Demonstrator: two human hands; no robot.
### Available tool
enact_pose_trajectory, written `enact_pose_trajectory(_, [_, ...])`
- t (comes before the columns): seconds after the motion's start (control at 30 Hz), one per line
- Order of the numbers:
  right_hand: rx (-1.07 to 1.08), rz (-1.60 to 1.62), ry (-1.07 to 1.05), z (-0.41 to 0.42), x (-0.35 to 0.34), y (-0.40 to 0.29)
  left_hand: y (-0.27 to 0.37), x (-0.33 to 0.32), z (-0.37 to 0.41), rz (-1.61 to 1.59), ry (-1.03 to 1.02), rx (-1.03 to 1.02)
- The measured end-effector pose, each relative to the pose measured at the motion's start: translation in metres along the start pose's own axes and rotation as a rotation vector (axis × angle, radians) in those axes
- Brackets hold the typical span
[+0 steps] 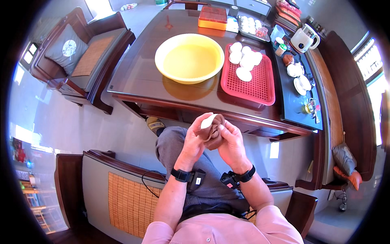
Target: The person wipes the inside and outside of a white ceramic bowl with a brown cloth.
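Note:
Both hands meet above my lap, in front of the table. My left hand [194, 141] holds a small white piece of crockery [209, 121], seemingly a cup, from its left side. Bunched around that piece is a brown cloth [212, 138], which hides most of it. The fingers and thumb of my right hand [232, 142] grip the cloth from the right. Beyond my hands, a large yellow basin [189, 77] stands on the table; it seems to contain clear liquid. Beside it, a red perforated plastic tray [249, 90] carries several white cups [247, 59] in a group towards its back.
The dark wooden table [137, 77] has its front edge just past my hands. An orange box [212, 18] and a metal tray [253, 29] of small white cups stand at its back. On the right, a black tea tray [297, 100] bears white teaware [301, 84] and an electric kettle [304, 38].

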State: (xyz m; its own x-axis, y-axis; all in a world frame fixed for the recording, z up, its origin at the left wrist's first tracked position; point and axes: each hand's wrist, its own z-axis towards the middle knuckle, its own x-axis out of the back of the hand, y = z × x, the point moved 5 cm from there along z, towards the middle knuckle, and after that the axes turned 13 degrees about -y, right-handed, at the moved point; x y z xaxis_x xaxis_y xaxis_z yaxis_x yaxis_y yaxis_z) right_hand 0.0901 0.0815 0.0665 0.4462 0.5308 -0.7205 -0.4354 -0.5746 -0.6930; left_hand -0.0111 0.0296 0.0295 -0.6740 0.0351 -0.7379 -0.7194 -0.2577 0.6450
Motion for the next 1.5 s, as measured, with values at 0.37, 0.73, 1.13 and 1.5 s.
enact_pose_trajectory(0.37, [0.524, -1.529, -0.205, 0.002, -0.04, -0.046, -0.015, 0.004, -0.004, -0.191, 0.066, 0.131])
enact_pose_trajectory(0.73, [0.107, -1.219, 0.089, 0.015, -0.009, -0.051, -0.003, 0.0, -0.006, -0.046, 0.02, 0.028])
enact_pose_trajectory(1.13, [0.528, -1.925, -0.385, 0.009, -0.042, -0.054, -0.011, 0.011, 0.003, -0.321, 0.169, 0.178])
enact_pose_trajectory(1.5, [-0.164, -0.628, -0.381, -0.004, -0.008, -0.022, -0.01, 0.025, -0.005, -0.144, 0.316, 0.088])
